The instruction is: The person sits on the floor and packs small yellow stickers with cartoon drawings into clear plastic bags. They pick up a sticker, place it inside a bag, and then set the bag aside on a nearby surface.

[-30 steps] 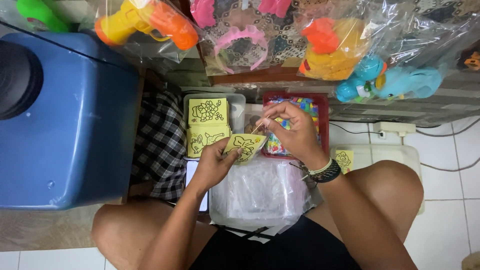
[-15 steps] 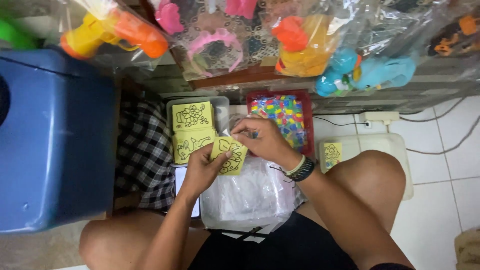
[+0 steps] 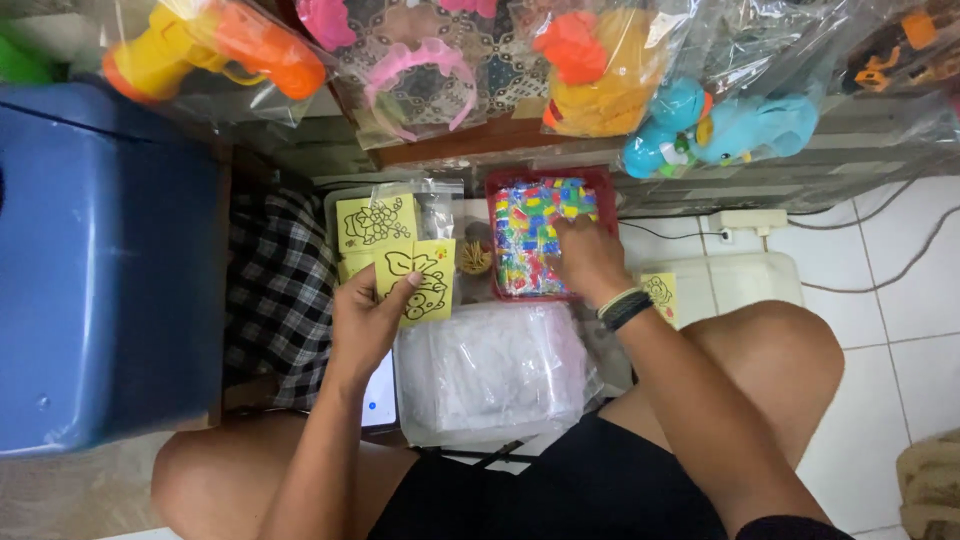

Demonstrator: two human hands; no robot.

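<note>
My left hand holds a yellow card with a black line drawing by its lower left corner. My right hand reaches into a red tray filled with many small multicoloured pieces; its fingers rest down among them and their grip is hidden. A stack of similar yellow cards lies in a clear bag behind the held card. A pile of clear plastic bags sits on my lap between the two arms.
A big blue plastic bin stands to the left beside a checked cloth. Bagged toys hang above: an orange and yellow toy gun, pink headbands, blue figures. Another yellow card lies on a white box.
My right hand let go of the yellow card and moved right into the red tray. My left hand now holds the card alone, a little further left.
</note>
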